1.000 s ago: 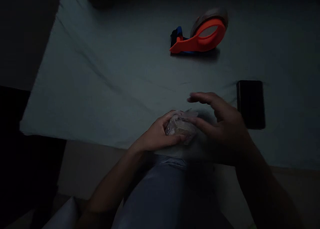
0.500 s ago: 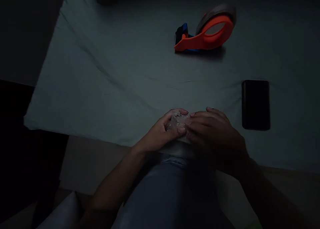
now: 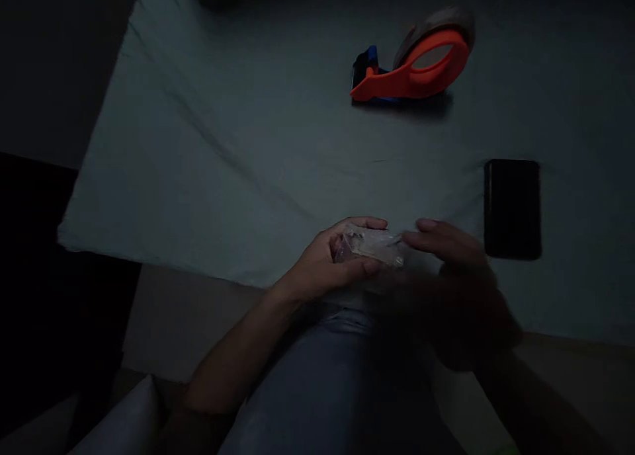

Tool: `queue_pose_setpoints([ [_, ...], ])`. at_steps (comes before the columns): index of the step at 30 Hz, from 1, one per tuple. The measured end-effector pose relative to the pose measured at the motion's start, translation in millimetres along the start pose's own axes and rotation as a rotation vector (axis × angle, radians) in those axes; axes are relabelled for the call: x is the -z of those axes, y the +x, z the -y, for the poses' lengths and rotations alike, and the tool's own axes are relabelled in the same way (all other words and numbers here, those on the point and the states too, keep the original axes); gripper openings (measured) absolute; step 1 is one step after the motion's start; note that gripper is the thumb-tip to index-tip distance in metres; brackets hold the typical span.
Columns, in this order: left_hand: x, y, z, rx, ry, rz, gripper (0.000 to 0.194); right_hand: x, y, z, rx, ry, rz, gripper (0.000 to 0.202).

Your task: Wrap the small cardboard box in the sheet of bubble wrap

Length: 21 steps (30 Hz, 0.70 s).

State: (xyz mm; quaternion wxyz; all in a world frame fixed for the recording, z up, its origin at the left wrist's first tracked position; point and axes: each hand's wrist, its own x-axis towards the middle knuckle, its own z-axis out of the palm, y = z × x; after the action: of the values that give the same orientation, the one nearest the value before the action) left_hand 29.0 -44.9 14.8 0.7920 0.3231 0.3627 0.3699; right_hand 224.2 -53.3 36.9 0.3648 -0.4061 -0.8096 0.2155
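Observation:
In the dim light my left hand [image 3: 325, 263] is closed round a small package in clear, crinkled plastic [image 3: 370, 245], fingers along its far side and thumb across its near side. What lies inside the plastic I cannot make out. My right hand [image 3: 454, 270] is just right of the package, with its upper fingers stretched toward the package's right end. Whether those fingertips touch the plastic is unclear, and the lower part of this hand is dark and blurred.
An orange and blue tape dispenser [image 3: 434, 75] with a roll of tape stands at the back of the cloth-covered table [image 3: 258, 124]. To the right of my hands lies a black rectangular object [image 3: 512, 209]. A pale pillow-like corner [image 3: 124, 418] shows at lower left.
My right hand has drawn back to the right from over the package, uncovering more of it. My left hand keeps its hold. The view has shifted slightly.

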Motion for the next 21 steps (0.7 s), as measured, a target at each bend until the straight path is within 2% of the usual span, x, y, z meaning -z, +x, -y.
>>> queue_pose_setpoints([
  [3, 2.9, 1, -5, -0.073, 0.203, -0.021, 0.060, 5, -3, 0, -0.052, 0.094, -0.113, 0.034],
  [5, 4.5, 1, -4, -0.094, 0.260, -0.025, 0.062, 2, -4, -2, -0.066, 0.070, -0.033, 0.044],
  [7, 5.3, 0, -3, -0.080, 0.248, -0.029, 0.061, -4, -5, -5, -0.021, 0.018, 0.056, 0.045],
  [9, 5.1, 0, -1, -0.043, 0.194, -0.027, 0.063, -9, -5, -9, 0.023, 0.007, 0.087, 0.045],
  [11, 4.9, 1, 0, -0.019, 0.160, -0.014, 0.067, -11, -3, -12, 0.032, 0.046, 0.033, 0.049],
  [13, 6.5, 5, -1, -0.057, 0.216, -0.012, 0.069, -9, -2, -14, 0.014, 0.101, -0.052, 0.050],
  [15, 11.4, 14, -1, -0.192, 0.399, -0.043, 0.064, -7, -1, -15, -0.032, 0.141, -0.127, 0.048],
  [18, 25.2, 28, 0, -0.452, 0.804, -0.087, 0.056, -6, -2, -18, -0.089, 0.120, -0.168, 0.044],
  [19, 30.6, 31, 1, -0.479, 0.921, -0.082, 0.057, -7, -3, -19, -0.096, 0.104, -0.172, 0.043],
  [21, 40.6, 31, 3, -0.481, 1.092, -0.094, 0.076, -8, -5, -22, -0.104, 0.085, -0.176, 0.041],
])
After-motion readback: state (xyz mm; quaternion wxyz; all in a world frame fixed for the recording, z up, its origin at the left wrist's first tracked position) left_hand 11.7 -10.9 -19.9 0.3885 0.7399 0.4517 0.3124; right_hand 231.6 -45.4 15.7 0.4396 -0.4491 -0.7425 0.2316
